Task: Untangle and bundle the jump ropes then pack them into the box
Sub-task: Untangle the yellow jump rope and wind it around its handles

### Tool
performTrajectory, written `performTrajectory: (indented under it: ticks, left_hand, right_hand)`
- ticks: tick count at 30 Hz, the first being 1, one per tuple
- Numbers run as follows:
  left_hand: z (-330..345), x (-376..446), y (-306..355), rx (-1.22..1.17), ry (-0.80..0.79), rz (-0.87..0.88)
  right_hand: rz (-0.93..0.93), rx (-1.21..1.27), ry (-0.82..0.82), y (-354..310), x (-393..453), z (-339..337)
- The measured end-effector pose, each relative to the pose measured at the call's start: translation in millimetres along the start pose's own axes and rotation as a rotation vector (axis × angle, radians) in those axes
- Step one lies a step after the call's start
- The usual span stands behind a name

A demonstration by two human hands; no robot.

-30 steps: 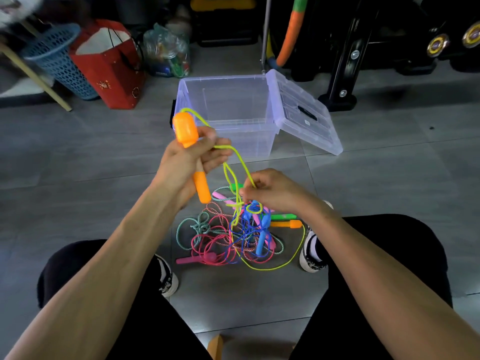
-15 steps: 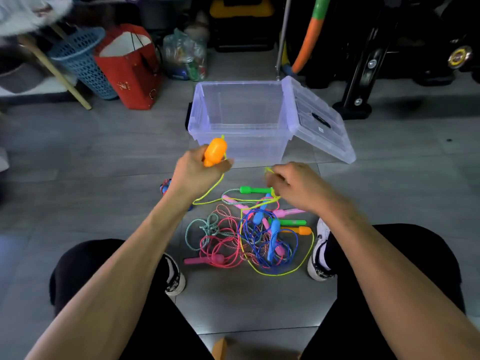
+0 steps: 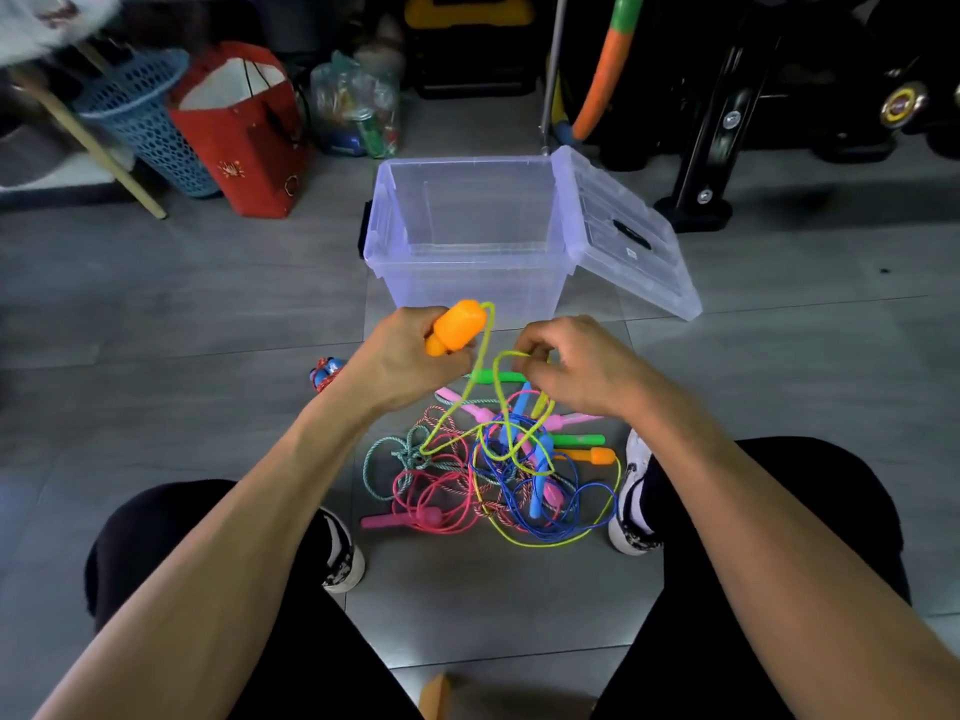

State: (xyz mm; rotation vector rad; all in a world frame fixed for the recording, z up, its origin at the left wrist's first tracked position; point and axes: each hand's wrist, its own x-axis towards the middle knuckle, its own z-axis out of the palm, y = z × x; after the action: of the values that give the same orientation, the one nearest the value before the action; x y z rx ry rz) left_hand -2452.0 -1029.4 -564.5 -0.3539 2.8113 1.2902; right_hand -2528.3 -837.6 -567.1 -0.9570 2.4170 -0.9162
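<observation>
Seated person, head-mounted view. The clear box (image 3: 467,226) stood open on the floor at the far centre, its lid (image 3: 626,231) leaning off the right rim; a small label on the lid was too small to read, and no other writing was legible. The tangle of jump ropes (image 3: 493,470) lay on the floor between the shoes, nearer than the box and directly below both hands. The left hand (image 3: 410,356) gripped an orange handle (image 3: 457,327), fingers curled round it, long axis tilted up toward the far right. From it the yellow-green cord (image 3: 480,366) dropped into the pile and rose again as a loop pinched by the right hand (image 3: 576,366), fingers bunched. That hand was judged the nearer to the snarl, so drawing the cord clear likely depended on it.
</observation>
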Motion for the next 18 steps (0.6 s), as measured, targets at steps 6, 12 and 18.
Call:
performTrajectory:
  ticks: [6,12,18]
  left_hand:
    - [9,-9,10,-0.125,-0.037,0.107]
    - [-22,-5,13,-0.763,0.284,-0.142]
    - [-22,1,-4,-0.51,0.251,-0.332]
  right_hand:
    - [-0.108,0.148,0.038,-9,-2,0]
    - [-0.031,-0.007,0.147,0,-2,-9]
    - [-0.066,-0.195,0.168,7,0,-7]
